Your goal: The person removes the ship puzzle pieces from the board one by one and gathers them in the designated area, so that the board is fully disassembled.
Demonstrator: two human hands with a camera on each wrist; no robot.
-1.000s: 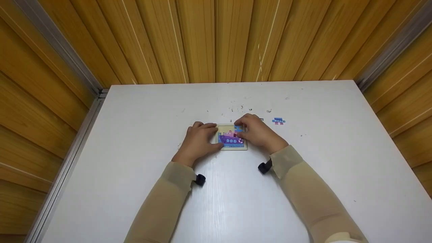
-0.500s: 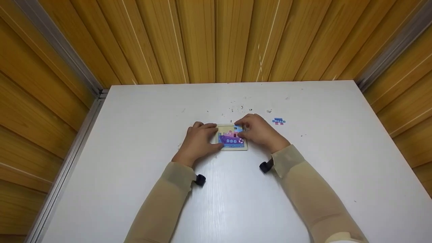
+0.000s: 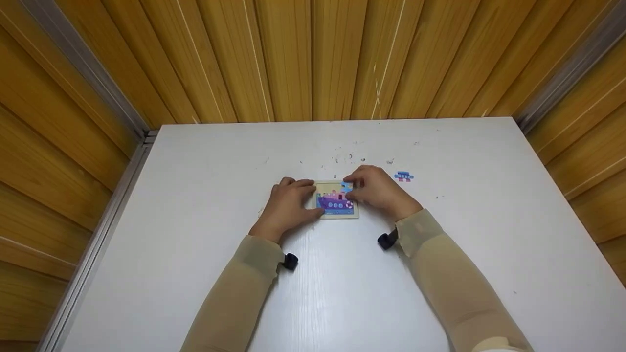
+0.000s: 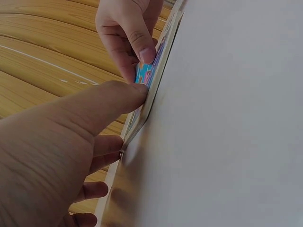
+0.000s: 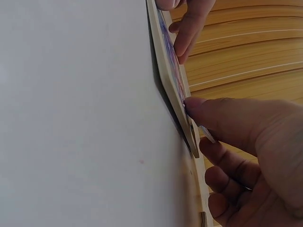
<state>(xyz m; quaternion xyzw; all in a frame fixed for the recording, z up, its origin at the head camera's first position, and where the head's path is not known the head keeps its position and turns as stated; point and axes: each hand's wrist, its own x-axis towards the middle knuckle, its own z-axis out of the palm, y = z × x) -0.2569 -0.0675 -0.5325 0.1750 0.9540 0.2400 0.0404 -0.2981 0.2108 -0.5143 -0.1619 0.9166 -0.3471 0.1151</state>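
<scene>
A small jigsaw puzzle in a pale wooden tray [image 3: 337, 217], with a purple boat picture, lies on the white table. My left hand [image 3: 288, 203] grips the tray's left side, thumb at the lower left corner and fingers along the upper left edge. My right hand [image 3: 376, 191] is over the upper right corner, pinching a light blue puzzle piece [image 3: 347, 187] between thumb and finger. In the right wrist view the piece [image 5: 207, 134] appears tilted above the tray's edge. Bare tray bottom [image 3: 326, 186] shows at the upper left of the picture.
Another puzzle piece [image 3: 404, 176], blue and pink, lies on the table [image 3: 313, 293] to the right of my right hand. Small dark marks dot the tabletop behind the tray. Wood-patterned panels [image 3: 288, 58] rise at the back and sides.
My right hand has shifted slightly right with the blue piece between its fingers. A small thing beside its knuckles a second ago is now hidden. My left hand stays on the tray.
</scene>
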